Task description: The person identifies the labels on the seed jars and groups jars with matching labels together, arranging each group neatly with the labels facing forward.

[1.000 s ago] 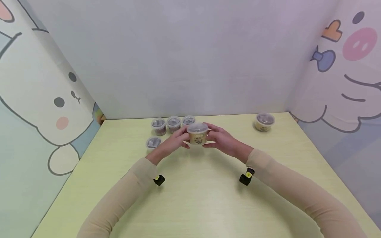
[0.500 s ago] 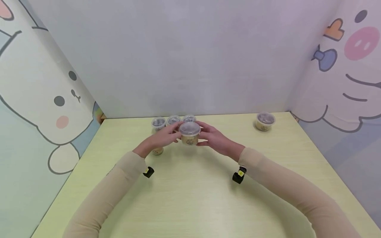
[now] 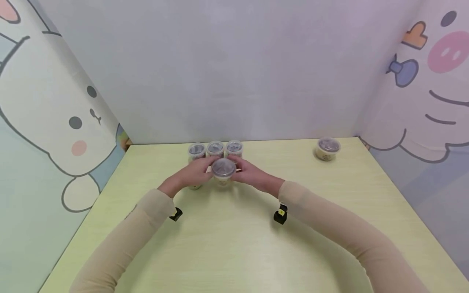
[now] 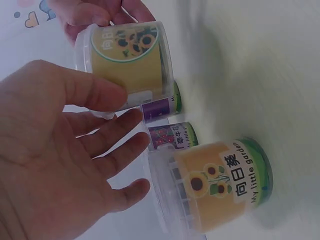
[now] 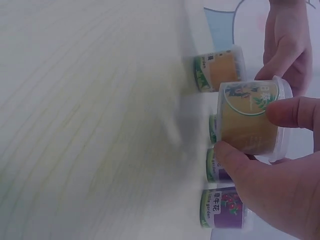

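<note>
Both hands hold a lidded clear plastic cup point(image 3: 224, 169) with a tan sunflower label, upright low over the table; I cannot tell if its base touches. My left hand point(image 3: 194, 173) grips its left side, thumb against the cup in the left wrist view. My right hand point(image 3: 253, 175) grips the opposite side, with thumb and finger on the cup point(image 5: 249, 120) in the right wrist view. Another sunflower cup point(image 4: 215, 182) stands beside the left hand, which mostly hides it in the head view. Three purple-labelled cups point(image 3: 215, 148) stand in a row just behind.
A wider lidded tub point(image 3: 327, 149) stands at the back right of the pale yellow table point(image 3: 234, 244). A plain pale curtain point(image 3: 234, 73) closes the back, and cartoon-printed cloths point(image 3: 78, 122) flank both sides. A small black camera hangs at each wrist.
Both hands have carried the held cup to the left and lowered it, bringing it beside the other sunflower cup and in front of the purple row. The other cups and tub stay put.
</note>
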`<move>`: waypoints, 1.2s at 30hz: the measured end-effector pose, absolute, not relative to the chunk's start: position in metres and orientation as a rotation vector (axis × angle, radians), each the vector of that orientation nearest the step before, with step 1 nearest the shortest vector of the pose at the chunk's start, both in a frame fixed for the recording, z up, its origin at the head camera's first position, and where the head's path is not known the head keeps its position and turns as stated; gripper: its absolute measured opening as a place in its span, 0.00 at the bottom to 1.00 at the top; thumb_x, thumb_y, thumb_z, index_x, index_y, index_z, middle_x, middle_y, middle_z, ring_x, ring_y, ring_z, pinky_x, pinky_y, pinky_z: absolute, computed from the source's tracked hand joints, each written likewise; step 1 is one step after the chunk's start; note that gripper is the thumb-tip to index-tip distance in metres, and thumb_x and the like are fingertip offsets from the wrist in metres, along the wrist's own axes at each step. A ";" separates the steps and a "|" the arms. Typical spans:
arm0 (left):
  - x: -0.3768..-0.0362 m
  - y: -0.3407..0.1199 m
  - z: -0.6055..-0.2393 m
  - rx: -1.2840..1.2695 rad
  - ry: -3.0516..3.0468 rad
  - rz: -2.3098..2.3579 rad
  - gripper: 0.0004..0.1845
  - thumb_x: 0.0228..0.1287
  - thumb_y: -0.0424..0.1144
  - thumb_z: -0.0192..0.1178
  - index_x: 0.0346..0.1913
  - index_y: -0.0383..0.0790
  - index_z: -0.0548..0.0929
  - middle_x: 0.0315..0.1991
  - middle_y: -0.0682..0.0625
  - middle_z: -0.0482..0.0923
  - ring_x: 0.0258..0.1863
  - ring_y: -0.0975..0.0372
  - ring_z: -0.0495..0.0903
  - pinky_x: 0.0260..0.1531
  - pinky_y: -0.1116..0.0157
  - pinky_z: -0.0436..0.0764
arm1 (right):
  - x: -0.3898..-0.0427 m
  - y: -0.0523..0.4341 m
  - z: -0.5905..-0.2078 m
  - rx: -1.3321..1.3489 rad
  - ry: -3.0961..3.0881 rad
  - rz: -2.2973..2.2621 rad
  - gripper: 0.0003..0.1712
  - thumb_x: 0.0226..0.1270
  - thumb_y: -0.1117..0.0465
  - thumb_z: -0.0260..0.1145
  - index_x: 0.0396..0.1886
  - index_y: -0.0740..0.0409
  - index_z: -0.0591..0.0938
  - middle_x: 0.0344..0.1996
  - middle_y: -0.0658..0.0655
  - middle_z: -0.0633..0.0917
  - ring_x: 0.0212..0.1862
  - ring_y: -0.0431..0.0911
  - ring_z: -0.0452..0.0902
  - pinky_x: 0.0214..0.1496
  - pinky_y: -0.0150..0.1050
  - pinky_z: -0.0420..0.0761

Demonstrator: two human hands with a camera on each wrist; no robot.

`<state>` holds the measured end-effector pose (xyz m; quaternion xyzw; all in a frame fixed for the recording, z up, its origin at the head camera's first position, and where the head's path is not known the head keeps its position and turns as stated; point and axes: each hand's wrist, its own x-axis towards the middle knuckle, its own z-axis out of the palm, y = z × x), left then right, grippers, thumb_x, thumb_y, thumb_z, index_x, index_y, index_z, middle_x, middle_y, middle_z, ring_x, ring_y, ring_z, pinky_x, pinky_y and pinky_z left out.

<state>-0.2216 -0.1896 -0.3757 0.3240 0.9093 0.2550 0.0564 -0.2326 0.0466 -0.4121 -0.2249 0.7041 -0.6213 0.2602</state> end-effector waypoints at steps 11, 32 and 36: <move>-0.221 -0.202 -0.393 0.871 2.953 0.566 0.28 0.67 0.33 0.58 0.70 0.35 0.73 0.62 0.39 0.78 0.61 0.43 0.76 0.54 0.36 0.71 | -0.239 0.024 -0.427 -0.574 1.971 -1.691 0.48 0.60 0.74 0.64 0.80 0.55 0.59 0.67 0.64 0.72 0.67 0.56 0.69 0.66 0.49 0.73; -0.212 -0.216 -0.413 0.889 3.035 0.440 0.31 0.65 0.30 0.58 0.70 0.22 0.67 0.66 0.27 0.70 0.67 0.36 0.67 0.69 0.37 0.58 | -0.241 0.012 -0.442 -0.670 2.045 -1.549 0.50 0.73 0.52 0.68 0.83 0.56 0.49 0.76 0.62 0.62 0.75 0.54 0.60 0.75 0.50 0.62; -0.210 -0.217 -0.414 0.883 3.040 0.434 0.31 0.65 0.30 0.56 0.69 0.22 0.67 0.65 0.27 0.71 0.66 0.36 0.68 0.68 0.37 0.58 | -0.238 0.011 -0.442 -0.678 2.088 -1.522 0.49 0.74 0.50 0.66 0.83 0.56 0.49 0.76 0.63 0.62 0.74 0.55 0.62 0.75 0.50 0.62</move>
